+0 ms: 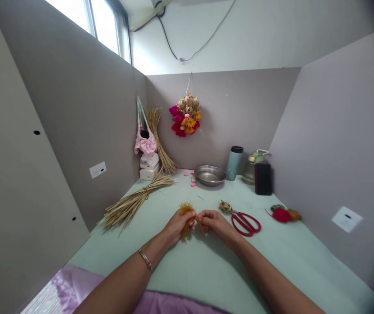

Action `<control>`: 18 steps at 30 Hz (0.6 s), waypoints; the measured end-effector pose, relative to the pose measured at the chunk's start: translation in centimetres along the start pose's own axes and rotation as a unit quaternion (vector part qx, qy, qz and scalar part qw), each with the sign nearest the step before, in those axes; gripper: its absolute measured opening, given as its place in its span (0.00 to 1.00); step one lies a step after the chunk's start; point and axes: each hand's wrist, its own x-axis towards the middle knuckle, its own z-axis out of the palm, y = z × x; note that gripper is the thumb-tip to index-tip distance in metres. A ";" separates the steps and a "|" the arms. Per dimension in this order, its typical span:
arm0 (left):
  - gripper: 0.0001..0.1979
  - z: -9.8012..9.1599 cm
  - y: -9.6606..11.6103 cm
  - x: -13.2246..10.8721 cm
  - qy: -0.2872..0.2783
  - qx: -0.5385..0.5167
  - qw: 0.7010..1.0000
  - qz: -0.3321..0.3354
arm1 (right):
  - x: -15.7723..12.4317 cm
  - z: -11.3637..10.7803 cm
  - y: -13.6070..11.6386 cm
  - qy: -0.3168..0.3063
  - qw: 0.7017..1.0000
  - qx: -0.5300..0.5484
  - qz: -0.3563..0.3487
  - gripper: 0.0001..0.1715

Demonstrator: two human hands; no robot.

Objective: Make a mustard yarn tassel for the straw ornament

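A mustard-yellow yarn tassel (pixel 186 210) with frayed ends is gripped in my left hand (pixel 178 224), above the middle of the table. My right hand (pixel 213 221) meets it from the right, fingertips pinched on some of the same yellow yarn at the tassel's side. Just right of that hand lies a pair of red-handled scissors (pixel 246 223). A small woven straw ball (pixel 226 207) covers the blade end of the scissors or rests against it; I cannot tell which.
Left lies a bundle of dry straw (pixel 134 203). At the back stand a steel bowl (pixel 211 175), a blue tumbler (pixel 234 163), a glass jug (pixel 249 170) and a black phone (pixel 263 179). Red yarn (pixel 281 214) sits right. A tassel cluster (pixel 187 115) hangs on the wall.
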 end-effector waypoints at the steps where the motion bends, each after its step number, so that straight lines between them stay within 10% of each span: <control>1: 0.14 0.0 0.0 0.0 -0.001 -0.001 1.000 0.004 | 0.0 0.0 0.0 -0.002 1.000 0.004 0.002 0.09; 18: 0.17 0.2 0.6 -0.2 -0.005 -0.033 0.999 0.010 | -0.3 0.1 -0.5 -0.010 0.998 0.057 -0.003 0.13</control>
